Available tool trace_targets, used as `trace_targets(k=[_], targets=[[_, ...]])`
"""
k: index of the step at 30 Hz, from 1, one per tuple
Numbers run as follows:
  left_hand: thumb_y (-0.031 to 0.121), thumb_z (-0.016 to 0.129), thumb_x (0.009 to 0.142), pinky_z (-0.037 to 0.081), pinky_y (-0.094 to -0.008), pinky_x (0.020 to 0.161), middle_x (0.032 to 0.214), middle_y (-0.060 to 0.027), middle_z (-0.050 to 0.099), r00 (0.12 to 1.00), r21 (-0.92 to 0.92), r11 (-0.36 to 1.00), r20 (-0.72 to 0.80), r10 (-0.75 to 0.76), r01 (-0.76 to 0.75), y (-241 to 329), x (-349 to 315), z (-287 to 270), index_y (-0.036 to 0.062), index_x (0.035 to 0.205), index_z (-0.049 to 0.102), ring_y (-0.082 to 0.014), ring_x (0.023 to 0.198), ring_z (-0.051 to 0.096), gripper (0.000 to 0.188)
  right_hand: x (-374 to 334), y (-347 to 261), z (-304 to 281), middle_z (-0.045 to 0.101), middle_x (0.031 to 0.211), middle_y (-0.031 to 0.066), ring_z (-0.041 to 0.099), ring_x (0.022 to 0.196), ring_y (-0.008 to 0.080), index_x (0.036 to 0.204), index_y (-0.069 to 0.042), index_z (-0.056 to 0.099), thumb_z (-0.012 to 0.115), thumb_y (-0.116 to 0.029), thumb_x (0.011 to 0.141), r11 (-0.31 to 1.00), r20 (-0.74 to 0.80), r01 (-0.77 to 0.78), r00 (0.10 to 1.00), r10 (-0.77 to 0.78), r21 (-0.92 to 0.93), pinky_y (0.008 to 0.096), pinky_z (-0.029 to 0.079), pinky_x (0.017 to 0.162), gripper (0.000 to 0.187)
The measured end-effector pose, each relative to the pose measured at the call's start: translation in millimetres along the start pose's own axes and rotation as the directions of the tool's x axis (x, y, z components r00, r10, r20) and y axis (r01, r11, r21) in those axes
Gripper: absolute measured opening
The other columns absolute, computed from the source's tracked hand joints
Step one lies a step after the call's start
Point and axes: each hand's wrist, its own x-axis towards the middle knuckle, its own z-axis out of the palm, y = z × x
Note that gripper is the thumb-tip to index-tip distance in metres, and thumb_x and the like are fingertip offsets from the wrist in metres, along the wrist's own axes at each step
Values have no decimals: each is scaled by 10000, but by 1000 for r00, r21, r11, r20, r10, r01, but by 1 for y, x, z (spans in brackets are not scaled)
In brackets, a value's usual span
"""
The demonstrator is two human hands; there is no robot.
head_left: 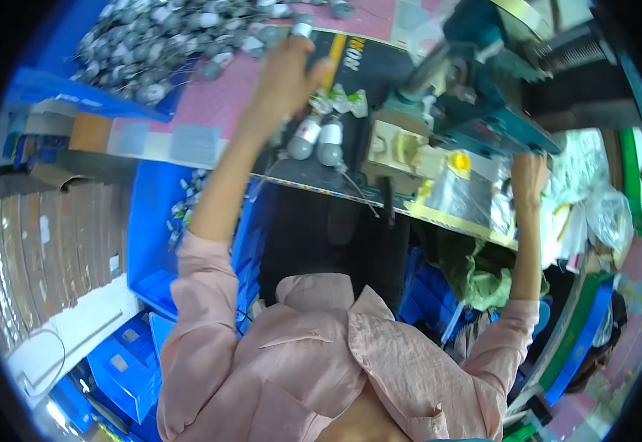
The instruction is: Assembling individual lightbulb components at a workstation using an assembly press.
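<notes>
My left hand (pixel 280 85) reaches over the dark mat, thumb spread away from the fingers. Its fingertips are at a grey-and-white light bulb (pixel 302 26) near the edge of a heap of bulbs; no firm grip on it shows. Below the hand, two bulbs (pixel 329 144) lie side by side with their grey domes toward me. Small green-and-white pieces (pixel 347 101) sit just beyond them. My right hand (pixel 529 177) is closed at the end of a lever on the teal hand press (pixel 475 121); the press partly hides its fingers. A cream block fixture (pixel 391 151) stands left of the press.
A blue tray (pixel 104 99) holds the bulb heap (pixel 152 44) at far left. Below the bench are blue bins (pixel 148 243) and stacked cardboard (pixel 56 250). A yellow round piece (pixel 459 163) lies on the bench. Clear plastic bags (pixel 607 214) hang at right.
</notes>
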Motion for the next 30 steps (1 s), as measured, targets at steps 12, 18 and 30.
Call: trace_targets(k=[12, 18, 30], targets=[[166, 654, 958, 569, -323, 620, 926, -94, 679, 567, -493, -315, 795, 216, 811, -179, 90, -26, -57, 1223, 559, -150, 756, 666, 359, -3, -37, -31, 640, 983, 150, 679, 829, 265, 1056, -11, 581, 656, -85, 953, 682, -327, 64, 908, 264, 728, 345, 529, 665, 147], [132, 501, 1047, 510, -355, 873, 1518, -214, 399, 784, -765, -526, 563, -263, 373, -34, 44, -62, -41, 1449, 405, -251, 959, 638, 448, -49, -141, -99, 643, 869, 34, 588, 762, 82, 1057, 11, 623, 682, -102, 969, 146, -16, -19, 972, 235, 989, 230, 481, 686, 155], [194, 488, 1055, 494, -340, 876, 1518, -137, 429, 849, -849, -66, 527, -34, 524, 99, -36, -42, -15, 1474, 403, -255, 984, 635, 476, -62, -226, -99, 652, 951, 114, 613, 830, 253, 985, -41, 731, 836, -6, 750, 668, -477, 306, 875, 84, 678, 352, 506, 736, 261]])
